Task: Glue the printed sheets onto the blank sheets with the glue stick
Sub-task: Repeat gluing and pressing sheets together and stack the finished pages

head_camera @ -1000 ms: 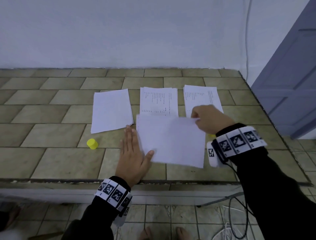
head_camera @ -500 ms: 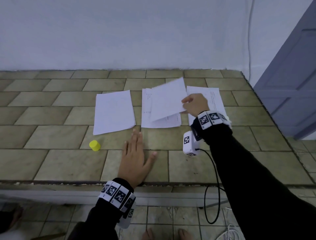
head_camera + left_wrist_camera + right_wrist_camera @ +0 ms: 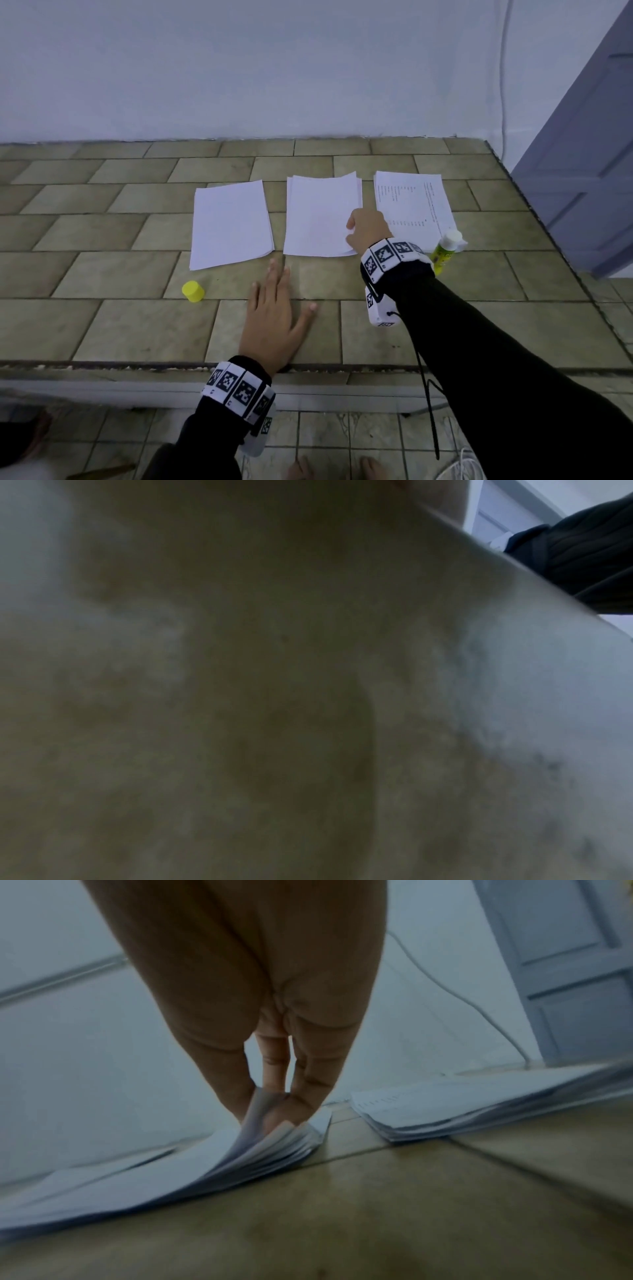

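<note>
My right hand [image 3: 365,230] pinches the middle stack's [image 3: 318,216] top sheets at center frame, while my left hand [image 3: 274,318] lies flat and empty on the tiled table [image 3: 102,329] below.

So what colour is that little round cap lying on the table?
Little round cap: bright yellow, clearest in the head view.

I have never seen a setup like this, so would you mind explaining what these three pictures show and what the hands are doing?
No machine here: a person wears one camera on the head and one on each wrist. The head view looks down on a tiled counter with three paper stacks: a blank stack, a middle stack and a printed stack. An uncapped glue stick stands by the printed stack, and its yellow cap lies apart, near the blank stack. The left hand rests flat on the counter, so its wrist picture is only a blur. The right wrist picture shows the right hand pinching a corner of the middle stack's top sheets.
</note>
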The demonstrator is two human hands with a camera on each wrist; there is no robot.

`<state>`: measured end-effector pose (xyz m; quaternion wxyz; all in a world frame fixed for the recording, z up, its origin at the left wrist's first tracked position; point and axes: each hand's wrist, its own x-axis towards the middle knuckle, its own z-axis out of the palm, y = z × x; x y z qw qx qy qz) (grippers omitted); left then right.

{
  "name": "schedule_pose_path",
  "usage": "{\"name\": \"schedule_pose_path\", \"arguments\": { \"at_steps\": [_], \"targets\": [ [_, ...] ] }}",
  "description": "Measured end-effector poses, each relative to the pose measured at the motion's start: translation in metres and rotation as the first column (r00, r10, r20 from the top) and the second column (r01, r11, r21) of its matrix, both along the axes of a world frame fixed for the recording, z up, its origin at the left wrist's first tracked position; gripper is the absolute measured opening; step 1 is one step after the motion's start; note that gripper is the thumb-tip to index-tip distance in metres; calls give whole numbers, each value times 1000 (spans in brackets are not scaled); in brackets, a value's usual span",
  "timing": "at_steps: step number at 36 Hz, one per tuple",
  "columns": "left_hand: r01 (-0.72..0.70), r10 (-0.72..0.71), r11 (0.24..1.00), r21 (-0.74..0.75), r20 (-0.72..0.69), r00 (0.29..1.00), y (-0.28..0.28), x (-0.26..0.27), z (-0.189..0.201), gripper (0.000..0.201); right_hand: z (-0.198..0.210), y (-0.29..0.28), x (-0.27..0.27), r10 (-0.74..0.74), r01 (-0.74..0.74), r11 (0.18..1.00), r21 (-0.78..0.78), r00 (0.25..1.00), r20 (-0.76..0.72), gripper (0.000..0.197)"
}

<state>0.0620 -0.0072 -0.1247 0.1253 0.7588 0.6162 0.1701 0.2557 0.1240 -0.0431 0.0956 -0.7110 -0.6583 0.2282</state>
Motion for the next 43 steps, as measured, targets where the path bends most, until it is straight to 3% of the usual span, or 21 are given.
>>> {"name": "schedule_pose_path", "arguments": {
  "at_steps": [8,11,14,16,22,25,29,32,35,38,43],
  "targets": [
    [0,0,1000,2,17,1000,1,-1,-1,88,-14,-5,-7,35,-31,999,-17,968,248,30],
    [-5,8,1000,-24,139,990,1,-2,4,89,-13,-9,-4,11,-22,999,42,965,263,30],
    [-9,35,997,-81,319,947,2,-7,17,88,-5,-19,3,31,-61,982,180,985,168,30],
    [-12,47,995,-99,368,929,3,-13,32,76,4,-29,9,55,-81,950,303,994,93,28],
    [-105,94,994,23,279,956,15,-28,96,37,26,-62,41,14,-8,775,632,1000,-4,28],
    [-156,153,988,3,189,970,35,-40,112,41,25,-75,60,-134,111,691,714,991,-24,41],
    [-276,279,950,-148,3,960,77,-52,107,59,17,-84,85,-247,302,683,665,952,-178,66],
    [-329,310,916,-230,-117,944,102,-52,92,54,5,-86,98,-321,482,737,474,866,-382,77],
    [-344,297,897,-278,-197,934,117,-49,77,58,-4,-89,104,-358,569,775,274,753,-552,77],
    [-365,287,883,-296,-276,917,125,-45,67,63,-8,-92,105,-406,578,799,165,721,-561,69],
    [-396,287,864,-310,-342,895,130,-42,59,61,-13,-91,105,-437,558,816,151,767,-470,48]
  ]
}}
